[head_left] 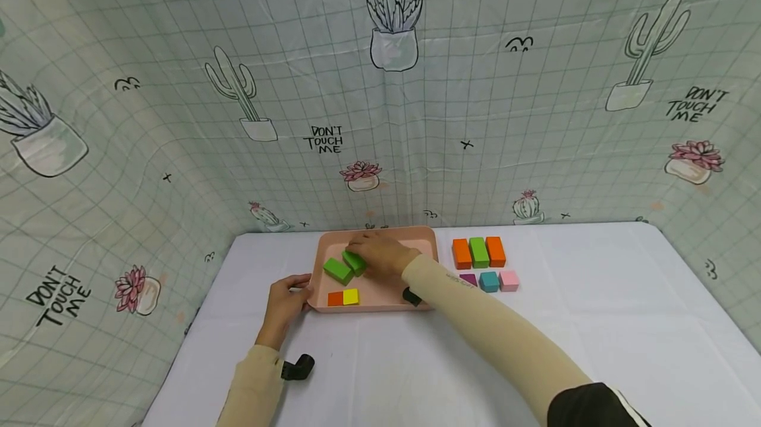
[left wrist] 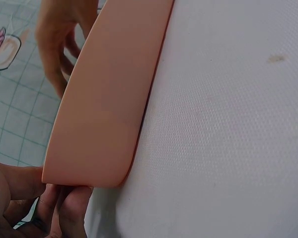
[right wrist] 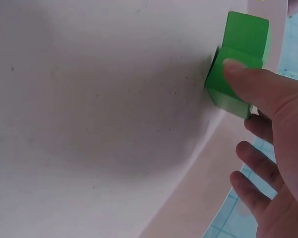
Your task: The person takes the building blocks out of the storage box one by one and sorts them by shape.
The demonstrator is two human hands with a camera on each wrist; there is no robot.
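Observation:
A shallow pink tray (head_left: 386,298) lies on the table. My left hand (head_left: 285,301) grips its left side, and the left wrist view shows thumb and fingers pinching the rim at a corner. Inside the tray, my right hand (head_left: 383,254) pinches a green block (head_left: 355,262). In the right wrist view its thumb presses on one face, while the other fingers spread apart behind. Close beside that block is another green block (head_left: 338,271), set at a slant. An orange block (head_left: 335,299) and a yellow block (head_left: 351,297) sit side by side along the tray's near edge.
Right of the tray, two orange blocks (head_left: 461,254) flank a green block (head_left: 479,252). Nearer stand a purple block (head_left: 468,279), partly behind the right sleeve, a teal block (head_left: 489,281) and a pink block (head_left: 508,281). A cactus-print cloth (head_left: 416,116) hangs behind the white table.

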